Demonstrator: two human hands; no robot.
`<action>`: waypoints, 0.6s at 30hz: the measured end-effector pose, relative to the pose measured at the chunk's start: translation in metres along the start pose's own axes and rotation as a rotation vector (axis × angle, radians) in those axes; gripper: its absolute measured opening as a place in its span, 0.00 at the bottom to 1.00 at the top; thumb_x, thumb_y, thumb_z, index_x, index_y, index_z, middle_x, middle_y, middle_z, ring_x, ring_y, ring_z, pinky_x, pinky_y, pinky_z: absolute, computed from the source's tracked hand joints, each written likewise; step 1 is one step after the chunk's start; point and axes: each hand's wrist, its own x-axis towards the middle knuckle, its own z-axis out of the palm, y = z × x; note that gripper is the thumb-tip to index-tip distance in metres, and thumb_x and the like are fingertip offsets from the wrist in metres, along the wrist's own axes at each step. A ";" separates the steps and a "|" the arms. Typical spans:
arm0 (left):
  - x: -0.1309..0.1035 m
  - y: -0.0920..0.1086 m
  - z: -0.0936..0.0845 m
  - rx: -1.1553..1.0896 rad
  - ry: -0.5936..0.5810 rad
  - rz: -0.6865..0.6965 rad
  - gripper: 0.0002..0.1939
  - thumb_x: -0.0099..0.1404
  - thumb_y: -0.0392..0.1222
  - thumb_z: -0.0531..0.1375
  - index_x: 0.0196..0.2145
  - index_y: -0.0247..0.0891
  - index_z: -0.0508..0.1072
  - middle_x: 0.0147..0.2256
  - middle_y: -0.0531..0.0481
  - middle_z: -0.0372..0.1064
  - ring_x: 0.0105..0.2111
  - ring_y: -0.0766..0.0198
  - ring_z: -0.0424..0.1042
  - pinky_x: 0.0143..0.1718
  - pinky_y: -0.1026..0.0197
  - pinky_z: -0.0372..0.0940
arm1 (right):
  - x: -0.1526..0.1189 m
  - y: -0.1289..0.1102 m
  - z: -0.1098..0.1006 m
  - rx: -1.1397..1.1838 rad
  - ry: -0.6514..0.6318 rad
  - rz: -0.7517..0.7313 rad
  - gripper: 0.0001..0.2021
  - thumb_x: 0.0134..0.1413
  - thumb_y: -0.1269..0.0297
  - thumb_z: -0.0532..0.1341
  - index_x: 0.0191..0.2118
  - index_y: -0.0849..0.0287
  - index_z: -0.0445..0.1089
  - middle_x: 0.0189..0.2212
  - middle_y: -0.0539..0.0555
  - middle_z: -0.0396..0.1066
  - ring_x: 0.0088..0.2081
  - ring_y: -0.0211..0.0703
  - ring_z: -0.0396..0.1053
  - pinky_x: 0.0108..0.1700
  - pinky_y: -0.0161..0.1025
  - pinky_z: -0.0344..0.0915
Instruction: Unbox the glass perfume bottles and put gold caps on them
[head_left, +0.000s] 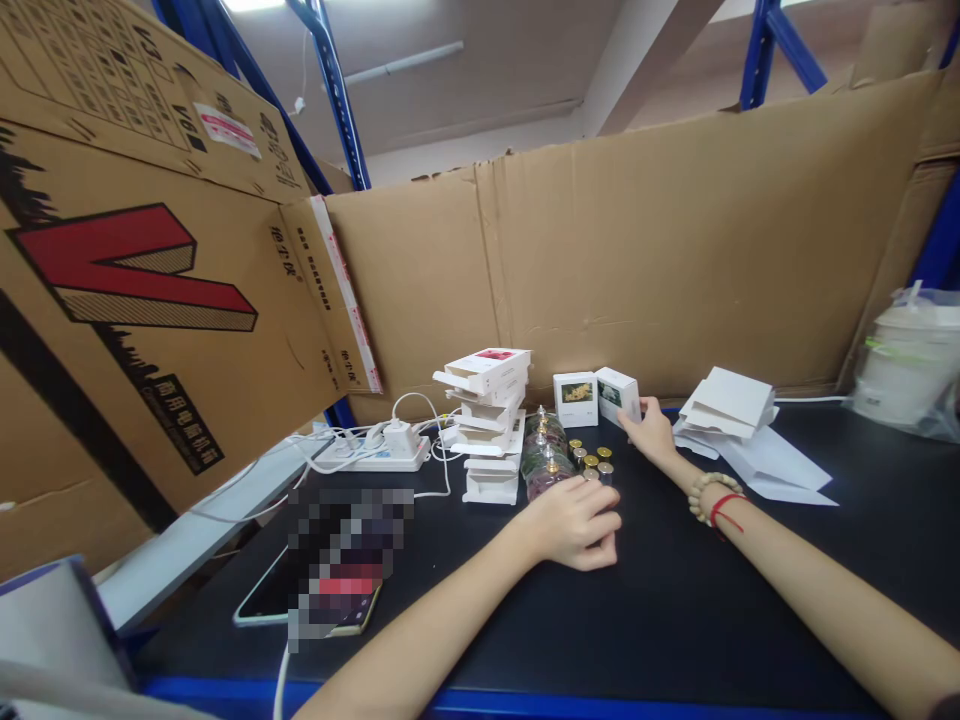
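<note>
Head view: right hand point(651, 432) gripping small white box point(619, 394) at cardboard wall, beside its twin point(574, 398). Left hand point(577, 522) curled loosely, resting on black table point(675, 610), touching gold-capped vials point(591, 462), steadying cluster.

Big red "V" logo on the left cardboard box point(135, 300); Chinese print beneath and on its flap point(330, 300), too small to read.

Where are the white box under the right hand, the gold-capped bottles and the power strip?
white box point(619, 394), head view, on its printed front face.
gold-capped bottles point(591, 461), head view, on one gold cap in the cluster.
power strip point(375, 457), head view, on its white top.
</note>
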 end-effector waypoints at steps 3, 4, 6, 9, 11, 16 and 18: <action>0.001 0.000 -0.010 0.043 0.073 -0.026 0.07 0.52 0.33 0.49 0.20 0.35 0.63 0.26 0.48 0.63 0.25 0.67 0.60 0.25 0.65 0.56 | -0.008 -0.004 -0.006 -0.018 -0.017 0.019 0.14 0.44 0.62 0.58 0.38 0.61 0.60 0.37 0.60 0.71 0.28 0.44 0.70 0.26 0.37 0.63; 0.001 -0.001 -0.013 0.056 0.092 -0.039 0.07 0.52 0.33 0.49 0.20 0.35 0.64 0.26 0.48 0.64 0.25 0.67 0.60 0.25 0.65 0.56 | -0.011 -0.005 -0.008 -0.030 -0.015 0.022 0.15 0.44 0.62 0.58 0.39 0.61 0.60 0.36 0.60 0.71 0.28 0.45 0.70 0.26 0.36 0.62; 0.001 -0.002 -0.020 0.090 0.109 -0.059 0.08 0.53 0.33 0.48 0.20 0.35 0.64 0.27 0.48 0.64 0.25 0.67 0.60 0.25 0.65 0.57 | -0.016 -0.006 -0.014 -0.064 -0.001 0.024 0.17 0.42 0.62 0.59 0.40 0.61 0.60 0.35 0.59 0.72 0.30 0.47 0.70 0.26 0.36 0.62; 0.000 -0.006 -0.030 0.149 0.119 -0.084 0.08 0.54 0.32 0.48 0.20 0.35 0.64 0.27 0.49 0.65 0.25 0.68 0.60 0.26 0.66 0.58 | -0.024 -0.008 -0.024 -0.129 0.028 0.011 0.21 0.39 0.61 0.61 0.43 0.59 0.60 0.33 0.58 0.72 0.33 0.49 0.70 0.30 0.38 0.62; -0.001 -0.010 -0.037 0.176 0.136 -0.109 0.08 0.54 0.32 0.48 0.21 0.35 0.64 0.27 0.48 0.64 0.25 0.67 0.60 0.26 0.65 0.59 | -0.030 -0.009 -0.031 -0.168 0.037 -0.004 0.22 0.39 0.59 0.61 0.44 0.58 0.61 0.33 0.58 0.72 0.35 0.51 0.70 0.32 0.39 0.61; -0.004 -0.017 -0.049 0.244 0.187 -0.194 0.07 0.53 0.29 0.49 0.22 0.34 0.64 0.27 0.45 0.63 0.27 0.65 0.61 0.27 0.63 0.60 | -0.044 -0.021 -0.048 -0.226 0.029 -0.060 0.22 0.41 0.56 0.59 0.46 0.56 0.63 0.34 0.57 0.72 0.38 0.55 0.69 0.35 0.42 0.59; -0.004 -0.018 -0.052 0.261 0.186 -0.201 0.07 0.53 0.29 0.49 0.23 0.34 0.65 0.27 0.46 0.63 0.27 0.64 0.61 0.27 0.64 0.60 | -0.046 -0.028 -0.053 -0.243 0.045 -0.110 0.24 0.43 0.55 0.58 0.49 0.56 0.62 0.38 0.57 0.72 0.40 0.56 0.68 0.37 0.43 0.58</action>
